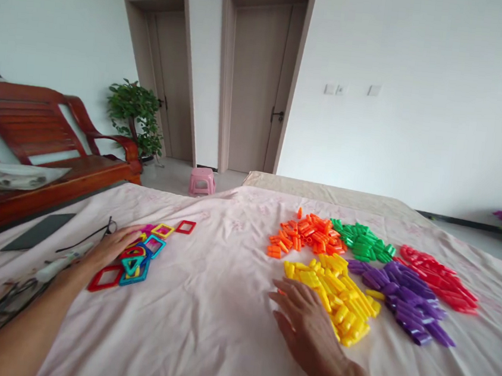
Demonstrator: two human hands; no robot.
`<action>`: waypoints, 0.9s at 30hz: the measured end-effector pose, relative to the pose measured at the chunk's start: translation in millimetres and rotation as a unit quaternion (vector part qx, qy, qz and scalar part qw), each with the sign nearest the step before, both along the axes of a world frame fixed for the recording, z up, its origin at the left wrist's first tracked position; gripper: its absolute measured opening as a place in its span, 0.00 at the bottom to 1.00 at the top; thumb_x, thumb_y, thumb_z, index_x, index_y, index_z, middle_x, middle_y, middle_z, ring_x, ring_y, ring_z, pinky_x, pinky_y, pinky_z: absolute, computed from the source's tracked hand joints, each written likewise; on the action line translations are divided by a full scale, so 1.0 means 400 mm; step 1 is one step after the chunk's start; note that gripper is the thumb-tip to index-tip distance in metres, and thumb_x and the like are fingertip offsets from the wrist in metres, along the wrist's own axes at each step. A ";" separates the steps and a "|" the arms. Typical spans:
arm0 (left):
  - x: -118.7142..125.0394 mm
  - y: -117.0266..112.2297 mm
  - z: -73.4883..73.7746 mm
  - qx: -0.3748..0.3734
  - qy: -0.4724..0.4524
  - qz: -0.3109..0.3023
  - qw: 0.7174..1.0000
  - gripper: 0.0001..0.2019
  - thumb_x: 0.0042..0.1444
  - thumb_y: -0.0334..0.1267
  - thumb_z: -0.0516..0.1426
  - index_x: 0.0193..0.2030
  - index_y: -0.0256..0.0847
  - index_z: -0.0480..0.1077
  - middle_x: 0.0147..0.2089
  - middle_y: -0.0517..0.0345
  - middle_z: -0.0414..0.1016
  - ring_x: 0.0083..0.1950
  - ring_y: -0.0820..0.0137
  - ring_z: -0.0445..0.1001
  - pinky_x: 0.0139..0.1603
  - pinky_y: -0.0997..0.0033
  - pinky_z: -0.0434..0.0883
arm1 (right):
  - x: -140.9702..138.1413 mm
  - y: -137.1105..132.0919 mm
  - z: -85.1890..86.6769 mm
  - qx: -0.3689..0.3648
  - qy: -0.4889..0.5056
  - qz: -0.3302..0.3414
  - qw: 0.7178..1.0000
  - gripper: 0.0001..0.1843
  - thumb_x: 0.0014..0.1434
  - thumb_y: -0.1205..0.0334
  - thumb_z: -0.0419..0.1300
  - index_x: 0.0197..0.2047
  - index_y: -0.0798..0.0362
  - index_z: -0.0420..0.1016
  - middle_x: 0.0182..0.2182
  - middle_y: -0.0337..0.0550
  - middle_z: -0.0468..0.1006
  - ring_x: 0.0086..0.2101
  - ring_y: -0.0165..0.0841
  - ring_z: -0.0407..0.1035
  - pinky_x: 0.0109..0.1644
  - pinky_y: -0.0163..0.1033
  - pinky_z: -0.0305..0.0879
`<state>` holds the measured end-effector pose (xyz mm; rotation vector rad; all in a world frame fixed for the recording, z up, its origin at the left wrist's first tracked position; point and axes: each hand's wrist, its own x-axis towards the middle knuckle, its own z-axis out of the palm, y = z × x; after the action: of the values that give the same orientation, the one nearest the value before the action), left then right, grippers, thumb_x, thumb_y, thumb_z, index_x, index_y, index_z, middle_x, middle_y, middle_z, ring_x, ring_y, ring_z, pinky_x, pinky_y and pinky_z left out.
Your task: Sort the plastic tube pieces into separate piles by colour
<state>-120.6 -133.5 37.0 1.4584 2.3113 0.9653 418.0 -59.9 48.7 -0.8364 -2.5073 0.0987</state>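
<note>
Plainly, the right hand is loosely spread, palm down, thumb apart from the fingers; an orange bit shows by its fingertips, with no visible pinch on it; just beyond and to the right of that hand lies the yellow pile; a sideways sweep could push it into the purple pile farther right, where a stray yellow piece already lies at the border; ahead of the fingers, the orange pile and green pile sit close together, so a careless reach could mix colours. The left hand reaches over the frames, which overlap beside its fingers; its fingertips are hidden, so I cannot tell whether they grasp one; lifting one could drag its neighbours, given the overlap; glasses lie just beside that hand, and cords left of its forearm, so a leftward move could snag either. Between the hands, bare cloth gives wide room, though its wrinkles could tip small pieces; left of the left hand, a dark slab sits near the edge, making that the tighter side; the far edge lies beyond both hands.
</note>
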 end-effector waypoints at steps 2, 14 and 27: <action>0.022 -0.007 -0.006 0.017 -0.015 0.003 1.000 0.30 0.57 0.57 0.49 0.60 0.43 0.69 0.63 0.55 0.71 0.66 0.59 0.66 0.68 0.58 0.61 | -0.062 -0.028 -0.007 -0.036 -0.028 0.036 0.998 0.18 0.62 0.63 0.55 0.53 0.41 0.76 0.57 0.41 0.73 0.58 0.43 0.63 0.60 0.52 0.62; 0.331 0.094 0.006 0.111 -0.180 -0.132 0.968 0.32 0.59 0.59 0.50 0.62 0.40 0.68 0.65 0.51 0.69 0.66 0.59 0.66 0.65 0.61 0.66 | -0.255 0.065 -0.036 -0.104 0.010 -0.003 0.994 0.18 0.64 0.64 0.53 0.55 0.50 0.75 0.56 0.49 0.73 0.55 0.42 0.65 0.61 0.49 0.62; 0.393 0.433 0.001 0.073 -0.019 -0.166 0.983 0.23 0.58 0.52 0.52 0.53 0.42 0.74 0.60 0.49 0.73 0.65 0.59 0.66 0.68 0.60 0.58 | -0.243 0.112 -0.066 -0.101 -0.024 -0.072 0.992 0.24 0.66 0.59 0.52 0.64 0.54 0.66 0.64 0.52 0.64 0.64 0.44 0.56 0.67 0.52 0.54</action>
<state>36.7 39.6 37.5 1.7925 1.9196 1.0689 320.7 -15.3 22.3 -1.1103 -2.5016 0.2921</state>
